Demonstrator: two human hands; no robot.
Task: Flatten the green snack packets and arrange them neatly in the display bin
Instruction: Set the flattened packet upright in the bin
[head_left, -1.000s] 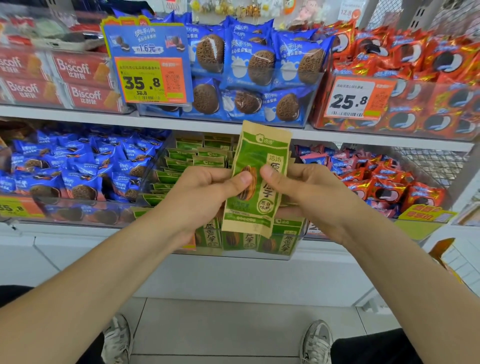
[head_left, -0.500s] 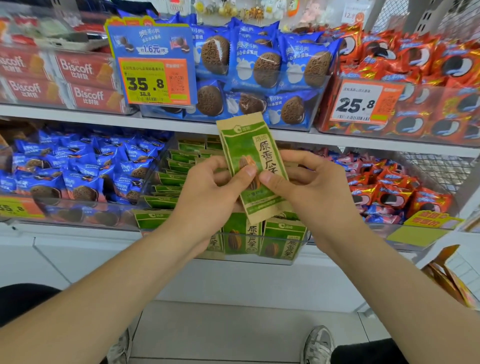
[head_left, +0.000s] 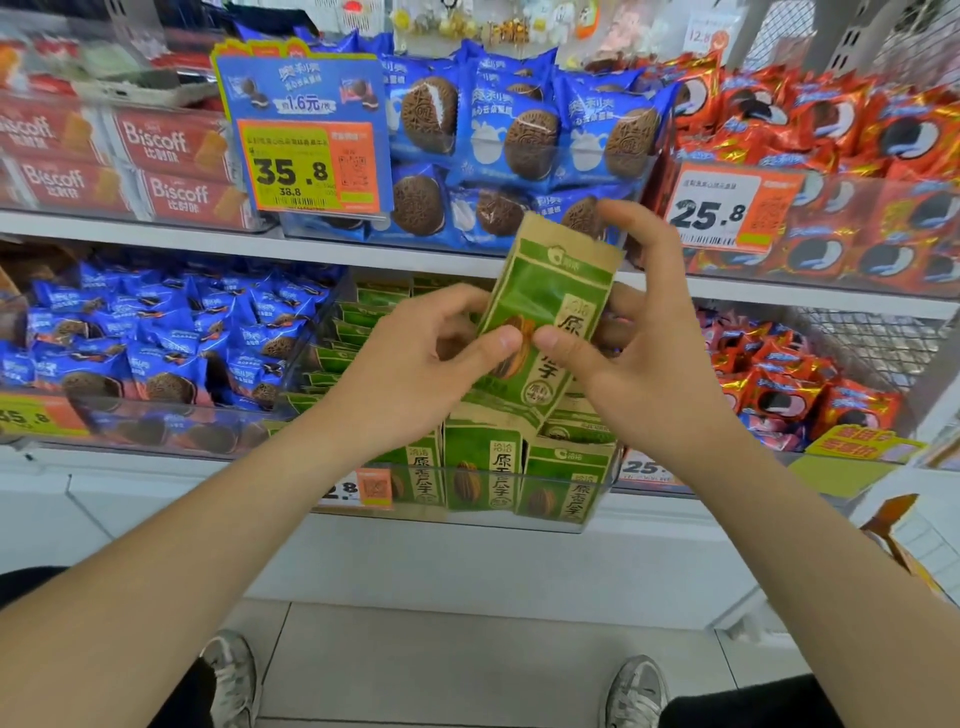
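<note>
Two bare forearms lead to the left hand (head_left: 410, 374) and the right hand (head_left: 654, 364), uncovered along their whole visible length. The thumbnails are cut short and plain. Lower down the legs wear black trousers (head_left: 753, 701), seen as dark cloth at the bottom left and bottom right of the view. On the feet are low lace-up sneakers, the left shoe (head_left: 231, 675) and the right shoe (head_left: 636, 691), both pale grey-white with darker scuffed patches and light laces
</note>
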